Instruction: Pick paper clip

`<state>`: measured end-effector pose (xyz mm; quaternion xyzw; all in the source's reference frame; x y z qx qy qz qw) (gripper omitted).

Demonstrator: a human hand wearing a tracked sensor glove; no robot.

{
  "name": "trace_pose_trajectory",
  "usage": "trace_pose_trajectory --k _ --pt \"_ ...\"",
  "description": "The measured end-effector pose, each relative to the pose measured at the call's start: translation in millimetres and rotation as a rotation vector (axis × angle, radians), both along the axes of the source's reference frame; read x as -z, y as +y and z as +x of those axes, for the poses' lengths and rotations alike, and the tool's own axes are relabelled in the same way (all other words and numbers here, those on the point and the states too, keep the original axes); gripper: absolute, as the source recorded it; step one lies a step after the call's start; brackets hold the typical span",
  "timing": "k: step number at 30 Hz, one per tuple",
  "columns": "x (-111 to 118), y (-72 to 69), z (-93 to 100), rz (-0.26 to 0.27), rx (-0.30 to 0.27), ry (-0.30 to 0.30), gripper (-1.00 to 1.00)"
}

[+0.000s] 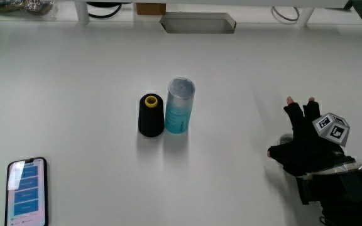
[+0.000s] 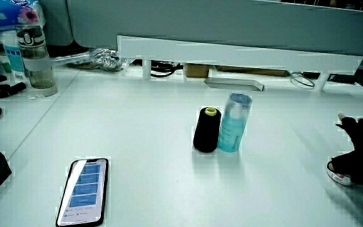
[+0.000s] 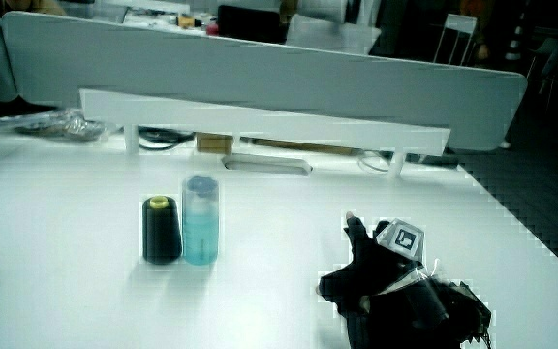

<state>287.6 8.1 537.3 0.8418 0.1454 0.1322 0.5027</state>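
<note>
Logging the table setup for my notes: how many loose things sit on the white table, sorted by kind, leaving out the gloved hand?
Thread spool, black with yellow core: 1
Clear bottle of blue liquid: 1
Smartphone, screen lit: 1
Clear drinking bottle at the table's edge, in a side view: 1
Total: 4
No paper clip is visible.

Black thread spool (image 1: 151, 115) touching blue bottle (image 1: 180, 105); phone (image 1: 26, 191), seemingly at table's edge.
</note>
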Motion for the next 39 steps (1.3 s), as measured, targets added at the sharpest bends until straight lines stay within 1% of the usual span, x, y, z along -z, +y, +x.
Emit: trace_pose_trajectory --k 1,2,3,4,5,6,7,8,9,10,11,12,13,14,15,16,17,18,19,20,21,22,23,24,25,27,28,29,30,31,32,33,34,35,36,37,39 --pt "-2 0.8 0.0 -0.011 -0.002 -0.014 0.00" --pt "-8 1.2 1.1 -0.039 0.006 -0.009 0.00" --pt "-13 1.7 1.1 -0.097 0.021 -0.008 0.00" --pt "-18 2.9 2.3 -0.138 0.015 -0.018 0.00" --pt "-22 4.0 3.0 -0.150 0.018 -0.003 0.00" --pt "-25 5.2 2.5 -0.188 0.036 0.008 0.00" --pt "-27 6.8 2.0 -0.214 0.038 -0.008 0.00" --pt "-30 7.5 3.8 -0.205 0.029 -0.004 0.00" --pt "-31 7.2 3.8 -0.217 0.037 -0.004 0.00" --pt "-36 7.4 7.4 -0.245 0.039 0.022 0.08" --pt "-36 7.1 8.6 -0.237 0.015 -0.011 0.17" --pt "-32 7.2 8.3 -0.201 -0.029 -0.045 0.25" --pt "-30 6.3 7.2 -0.157 -0.015 -0.027 0.33" --pt "-32 5.8 6.8 -0.170 0.001 -0.016 0.42" --pt "-30 5.5 5.7 -0.152 0.002 -0.023 0.50" --pt "-31 5.5 6.5 -0.143 -0.011 -0.030 0.58" --pt "-32 5.6 7.7 -0.131 -0.018 -0.016 0.67" --pt "-30 5.2 6.5 -0.122 -0.013 -0.028 0.75" --pt "-32 5.1 7.7 -0.128 -0.005 -0.022 0.83" --pt "-29 4.4 6.9 -0.119 -0.010 -0.027 0.92" --pt "-31 4.3 8.6 -0.123 -0.007 -0.019 1.00" --pt "-30 4.4 8.0 -0.125 -0.007 -0.023 1.00" --pt "-30 4.9 8.9 -0.116 -0.020 -0.024 1.00" --pt "-28 4.9 7.6 -0.106 -0.014 -0.034 1.00" --pt "-30 4.8 8.4 -0.110 -0.012 -0.023 1.00" --pt "-25 4.5 5.3 -0.111 -0.005 -0.034 1.00" --pt "-24 4.9 4.4 -0.096 -0.009 -0.037 1.00" --pt "-23 4.2 1.8 -0.092 0.004 -0.044 1.00" --pt "-21 2.7 -1.3 -0.085 0.013 -0.039 1.00" --pt "-18 0.7 -5.6 -0.054 0.022 -0.052 1.00" --pt "-13 -1.0 -11.4 -0.046 0.045 -0.072 1.00" --pt "-12 -2.4 -14.2 -0.041 0.049 -0.056 1.00" --pt "-8 -4.1 -20.1 -0.028 0.053 -0.089 1.00" --pt "0 -6.0 -29.6 0.008 0.084 -0.139 1.00" --pt "-3 -6.5 -32.7 0.001 0.094 -0.117 1.00" --pt "8 -7.9 -43.3 0.038 0.113 -0.147 1.00" --pt "12 -9.3 -57.1 0.048 0.135 -0.179 1.00"
